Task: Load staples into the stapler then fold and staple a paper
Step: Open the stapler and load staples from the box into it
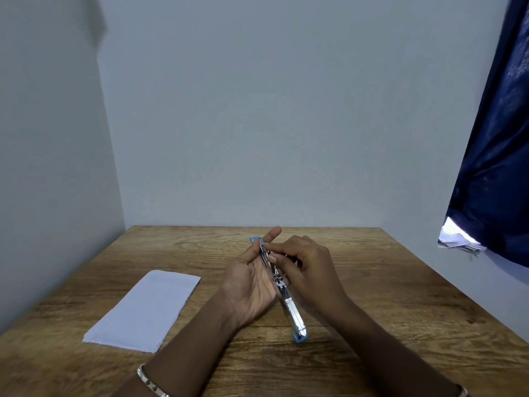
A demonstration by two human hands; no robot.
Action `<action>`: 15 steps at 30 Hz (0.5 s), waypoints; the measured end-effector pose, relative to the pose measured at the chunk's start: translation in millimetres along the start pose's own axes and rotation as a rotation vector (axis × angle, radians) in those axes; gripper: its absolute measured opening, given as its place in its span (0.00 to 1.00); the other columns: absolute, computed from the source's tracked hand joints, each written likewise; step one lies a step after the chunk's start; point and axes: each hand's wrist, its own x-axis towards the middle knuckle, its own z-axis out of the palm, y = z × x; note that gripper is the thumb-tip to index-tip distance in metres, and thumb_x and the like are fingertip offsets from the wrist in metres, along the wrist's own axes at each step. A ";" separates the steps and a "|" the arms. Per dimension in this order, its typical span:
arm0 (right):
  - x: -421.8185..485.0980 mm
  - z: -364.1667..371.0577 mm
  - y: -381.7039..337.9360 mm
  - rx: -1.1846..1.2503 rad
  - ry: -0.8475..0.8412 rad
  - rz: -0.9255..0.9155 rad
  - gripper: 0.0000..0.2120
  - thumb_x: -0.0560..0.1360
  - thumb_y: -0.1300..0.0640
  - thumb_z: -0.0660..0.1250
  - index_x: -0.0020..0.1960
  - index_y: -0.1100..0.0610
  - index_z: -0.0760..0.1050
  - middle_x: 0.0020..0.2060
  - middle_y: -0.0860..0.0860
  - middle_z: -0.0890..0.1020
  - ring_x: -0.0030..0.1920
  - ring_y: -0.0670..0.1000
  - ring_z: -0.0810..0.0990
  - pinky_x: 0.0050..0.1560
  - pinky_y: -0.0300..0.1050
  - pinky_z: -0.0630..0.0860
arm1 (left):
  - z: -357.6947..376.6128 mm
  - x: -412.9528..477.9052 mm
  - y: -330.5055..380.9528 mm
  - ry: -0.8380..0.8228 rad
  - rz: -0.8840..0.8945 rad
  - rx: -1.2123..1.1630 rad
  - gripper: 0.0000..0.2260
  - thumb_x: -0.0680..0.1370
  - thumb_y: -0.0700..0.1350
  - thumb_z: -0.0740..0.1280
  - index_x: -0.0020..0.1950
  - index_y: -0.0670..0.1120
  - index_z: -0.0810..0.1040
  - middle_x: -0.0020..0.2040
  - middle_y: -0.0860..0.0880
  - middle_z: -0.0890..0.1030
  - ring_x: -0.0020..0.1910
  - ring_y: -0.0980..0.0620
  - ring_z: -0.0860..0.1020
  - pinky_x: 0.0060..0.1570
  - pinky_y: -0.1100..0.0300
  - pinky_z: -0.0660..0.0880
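Note:
A blue and silver stapler is swung fully open into one long line above the middle of the wooden table. My left hand cradles its far half, palm turned right, index finger stretched out past the blue tip. My right hand is pinched at the metal staple channel near the hinge; whether it holds staples is hidden by the fingers. The near half of the stapler sticks out below both hands. A folded white paper lies flat on the table to the left.
The table stands in a corner, with grey walls behind and to the left. A dark blue curtain hangs at the right, with bright light below its edge. A bracelet is on my left wrist.

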 end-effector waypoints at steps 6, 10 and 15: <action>-1.3 -0.4 -2.4 0.004 0.012 0.053 0.09 0.75 0.60 0.74 0.54 0.52 0.87 0.41 0.46 0.86 0.42 0.46 0.80 0.43 0.41 0.74 | 0.3 -2.0 -0.1 0.007 -0.005 0.033 0.24 0.79 0.49 0.61 0.73 0.44 0.75 0.70 0.35 0.77 0.68 0.37 0.78 0.73 0.39 0.66; 0.2 -3.7 -5.5 -0.048 -0.004 0.024 0.10 0.77 0.62 0.71 0.54 0.52 0.86 0.42 0.46 0.85 0.45 0.45 0.79 0.45 0.40 0.74 | -1.1 1.9 2.0 0.039 0.034 0.027 0.21 0.84 0.51 0.56 0.74 0.44 0.74 0.60 0.36 0.82 0.56 0.37 0.84 0.63 0.39 0.75; 8.3 -23.0 -0.3 -0.112 -0.172 -0.055 0.25 0.67 0.66 0.69 0.60 0.48 0.81 0.53 0.44 0.78 0.56 0.43 0.72 0.48 0.28 0.64 | -7.4 3.6 20.5 0.090 0.161 -0.016 0.21 0.86 0.52 0.53 0.73 0.45 0.74 0.67 0.35 0.80 0.66 0.38 0.79 0.69 0.40 0.71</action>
